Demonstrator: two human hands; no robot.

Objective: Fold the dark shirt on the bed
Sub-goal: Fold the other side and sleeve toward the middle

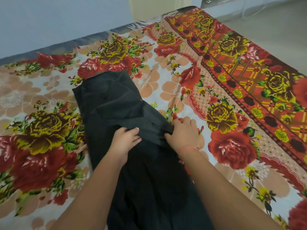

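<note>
The dark shirt [113, 103] lies lengthwise down the middle of the bed, a long narrow shape running from the centre toward me. My left hand [126, 140] rests on its middle with the fingers curled into a fold of the cloth. My right hand [184, 130] pinches the shirt's right edge, fingers closed over a strip of fabric. A thin red thread circles my right wrist. The part of the shirt nearest me is hidden between my forearms.
The bed is covered by a floral sheet [224, 100] with red and yellow roses and a plaid border on the right. The mattress edge [93, 37] meets a pale wall at the far side. Tiled floor [269, 20] shows at the upper right.
</note>
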